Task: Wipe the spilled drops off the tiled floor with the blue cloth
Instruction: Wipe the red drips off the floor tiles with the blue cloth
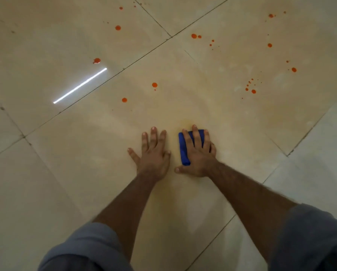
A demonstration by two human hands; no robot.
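A folded blue cloth lies on the beige tiled floor, pressed flat under my right hand, whose fingers spread over it. My left hand rests palm down on the bare tile just left of the cloth, fingers apart, holding nothing. Several orange-red drops dot the floor farther away: two close ones ahead of my left hand, a cluster to the far right, and more near the top. A faint yellowish smear shows just ahead of the cloth.
Dark grout lines cross the floor diagonally. A bright strip of reflected light lies on the left tile. My grey sleeves fill the lower corners.
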